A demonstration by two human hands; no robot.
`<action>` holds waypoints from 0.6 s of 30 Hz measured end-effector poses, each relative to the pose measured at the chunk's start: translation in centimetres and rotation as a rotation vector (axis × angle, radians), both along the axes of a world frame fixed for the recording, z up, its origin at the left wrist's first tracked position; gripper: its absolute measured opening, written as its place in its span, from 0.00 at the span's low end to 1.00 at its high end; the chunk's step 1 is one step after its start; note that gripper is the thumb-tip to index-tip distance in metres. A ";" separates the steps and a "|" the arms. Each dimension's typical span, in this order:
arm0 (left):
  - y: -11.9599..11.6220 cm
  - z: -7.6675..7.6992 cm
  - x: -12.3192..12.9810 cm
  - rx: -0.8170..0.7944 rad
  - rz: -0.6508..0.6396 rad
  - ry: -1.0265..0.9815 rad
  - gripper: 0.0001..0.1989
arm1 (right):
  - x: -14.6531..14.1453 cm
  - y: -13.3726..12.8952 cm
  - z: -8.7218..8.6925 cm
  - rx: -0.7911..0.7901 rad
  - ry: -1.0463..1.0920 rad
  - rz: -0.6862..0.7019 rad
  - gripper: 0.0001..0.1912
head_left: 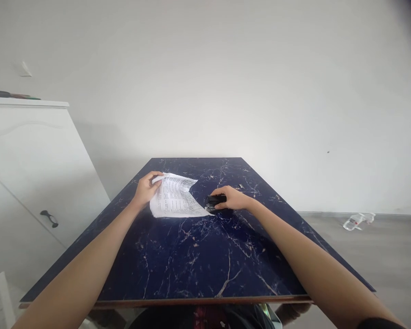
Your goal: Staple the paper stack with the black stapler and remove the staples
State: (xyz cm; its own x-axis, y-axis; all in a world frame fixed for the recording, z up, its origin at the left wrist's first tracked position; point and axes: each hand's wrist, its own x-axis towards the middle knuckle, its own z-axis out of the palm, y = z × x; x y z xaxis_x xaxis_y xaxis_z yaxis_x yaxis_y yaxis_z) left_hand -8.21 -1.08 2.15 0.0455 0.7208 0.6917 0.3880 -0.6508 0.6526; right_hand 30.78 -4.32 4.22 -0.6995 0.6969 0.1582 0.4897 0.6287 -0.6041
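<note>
My left hand is closed on the far left edge of a white printed paper, which is bent upward there. Whether it is one sheet or more I cannot tell. In my right hand is a black stapler, gripped from above and pointing left at the table. The paper's near right corner reaches the stapler's front end; whether it lies between the jaws is not clear.
The table has a dark blue marbled top. A small dark piece lies beyond my right hand. A white cabinet stands at the left, with items on top. Clear plastic lies on the floor at the right.
</note>
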 end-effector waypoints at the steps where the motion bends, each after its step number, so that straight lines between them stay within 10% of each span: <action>1: -0.1 0.1 0.2 0.005 -0.006 0.010 0.13 | 0.0 0.0 0.0 -0.007 0.006 0.009 0.20; 18: -0.6 -0.3 1.6 -0.042 0.018 0.169 0.13 | -2.4 -2.4 1.4 -0.014 0.027 0.136 0.24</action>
